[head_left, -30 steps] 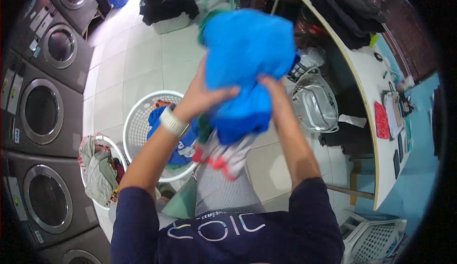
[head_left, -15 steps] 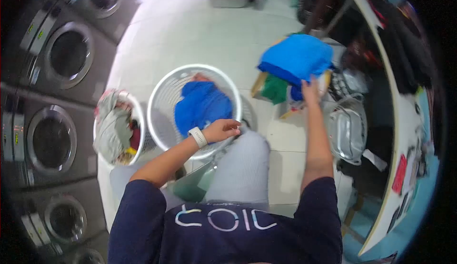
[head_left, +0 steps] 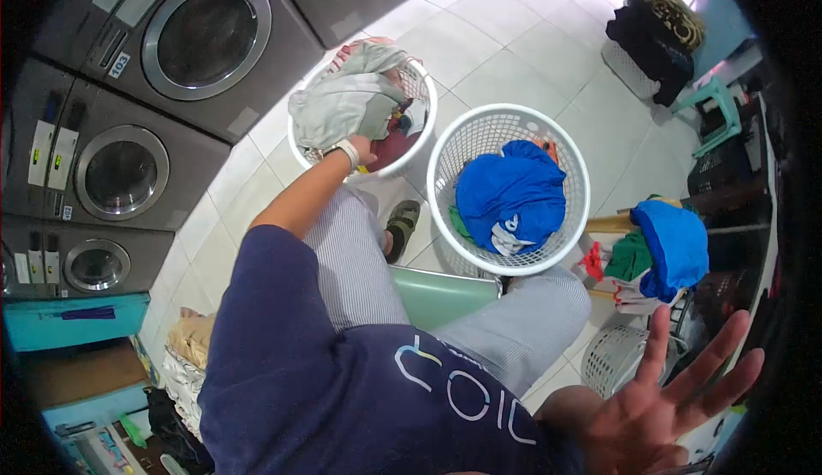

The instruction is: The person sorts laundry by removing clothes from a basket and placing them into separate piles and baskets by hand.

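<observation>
My left hand (head_left: 365, 151), with a pale watch band on its wrist, reaches over the near rim of the left white laundry basket (head_left: 431, 102). Its fingers point down at a grey-green garment (head_left: 342, 108) and a maroon cloth (head_left: 392, 151), and are mostly hidden. My right hand (head_left: 655, 411) is raised at the lower right, fingers spread, holding nothing. A bigger white basket (head_left: 580, 192) before my knees holds a bright blue garment (head_left: 514, 188). On the right, a folded blue cloth (head_left: 676, 239) lies beside a green cloth (head_left: 629, 256) on a wooden stool (head_left: 610, 223).
Grey front-loading machines (head_left: 205, 38) line the left side. I sit on a green seat (head_left: 441, 297). A small white basket (head_left: 604, 359) stands right of my knee. Further back are a basket with dark clothes (head_left: 651, 47) and a teal stool (head_left: 717, 115). Bagged laundry (head_left: 184, 359) sits lower left.
My view and body have turned left. The left hand has moved from over my knee to the left basket. My right hand has come off the folded blue cloth and opened.
</observation>
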`<state>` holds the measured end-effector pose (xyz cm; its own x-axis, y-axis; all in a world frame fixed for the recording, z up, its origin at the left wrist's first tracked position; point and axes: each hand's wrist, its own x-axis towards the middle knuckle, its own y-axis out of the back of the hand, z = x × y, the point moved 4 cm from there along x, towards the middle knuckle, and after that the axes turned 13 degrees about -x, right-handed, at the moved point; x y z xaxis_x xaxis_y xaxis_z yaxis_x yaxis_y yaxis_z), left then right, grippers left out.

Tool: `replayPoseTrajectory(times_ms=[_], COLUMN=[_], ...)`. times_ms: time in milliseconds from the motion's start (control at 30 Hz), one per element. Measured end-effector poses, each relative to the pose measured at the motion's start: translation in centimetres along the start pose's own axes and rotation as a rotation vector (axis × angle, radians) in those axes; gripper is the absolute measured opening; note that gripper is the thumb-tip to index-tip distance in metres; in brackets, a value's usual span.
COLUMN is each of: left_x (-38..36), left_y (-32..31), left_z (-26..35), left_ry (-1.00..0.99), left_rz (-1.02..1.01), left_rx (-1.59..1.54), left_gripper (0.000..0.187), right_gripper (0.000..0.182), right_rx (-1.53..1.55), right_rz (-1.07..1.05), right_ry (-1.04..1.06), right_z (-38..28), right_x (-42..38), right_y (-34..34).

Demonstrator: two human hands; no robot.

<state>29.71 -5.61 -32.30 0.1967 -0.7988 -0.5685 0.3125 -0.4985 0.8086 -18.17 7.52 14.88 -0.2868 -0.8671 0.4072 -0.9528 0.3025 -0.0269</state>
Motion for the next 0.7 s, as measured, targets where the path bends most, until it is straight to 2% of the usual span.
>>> replayPoseTrajectory(times_ms=[33, 100, 167, 200, 267, 367, 433, 500, 567, 600, 633, 667, 700], left_x=[0.1, -0.3, 3.0, 3.8, 4.1, 3.4, -0.3, 4.5, 6.2, 7.0, 6.6, 5.1, 3.5], left_y=[1.0, 3.3, 1.2, 0.6, -0.4, 2.5, 4.9, 2.2, 2.1, 2.3, 2.9, 4.4, 5.3], left_z=[-0.7, -1.5, -4.5, -5.7, -6.7, -4.8, -3.8, -6.9, -7.4, -7.4, -6.7, -6.8, -7.3], left_ry=[-0.003, 0.000, 0.010, 0.157, 0.286, 0.276, 0.447, 0.428, 0.359, 0.239, 0.230, 0.279, 0.335], left_rz=[0.003, 0.093, 0.011, 0.027, 0.027, 0.083, 0.102, 0.169, 0.245, 0.226, 0.227, 0.367, 0.508], left_rx=[-0.012, -0.049, 0.024, -0.030, -0.076, -0.169, -0.442, -0.483, -0.342, -0.196, -0.207, -0.416, -0.623], left_gripper=[0.049, 0.048, 0.052, 0.048, 0.044, 0.043, 0.037, 0.033, 0.032, 0.030, 0.030, 0.033, 0.037], right_gripper=[0.076, 0.074, 0.073, 0.073, 0.072, 0.072, 0.072, 0.072, 0.072, 0.065, 0.042, 0.027, 0.031], right_rx=[-0.005, 0.055, 0.095, 0.110, 0.137, 0.211, 0.284, 0.353, 0.424, 0.538, 0.608, 0.660, 0.686], right_rz=[-0.008, -0.222, -0.308, -0.342, -0.400, -0.513, -0.630, -0.762, -0.872, -0.884, -0.904, -0.898, -0.905], right_ry=[0.009, 0.004, -0.002, -0.011, -0.033, -0.072, -0.122, -0.208, -0.282, -0.244, -0.191, -0.087, -0.014], right_z=[-0.4, -0.5, -0.6, -0.8, -1.4, -2.8, -3.8, -5.1, -5.6, -4.6, -3.8, -3.0, -2.2], right_x=[-0.1, -0.5, -0.7, -0.8, -1.0, -1.4, -1.8, -2.4, -3.0, -3.1, -3.2, -3.3, -3.4], right_y=[-0.5, -1.4, -2.8, -3.2, -4.1, -4.5, -4.4, -3.9, -3.7, -3.1, -3.5, -5.2, -7.2])
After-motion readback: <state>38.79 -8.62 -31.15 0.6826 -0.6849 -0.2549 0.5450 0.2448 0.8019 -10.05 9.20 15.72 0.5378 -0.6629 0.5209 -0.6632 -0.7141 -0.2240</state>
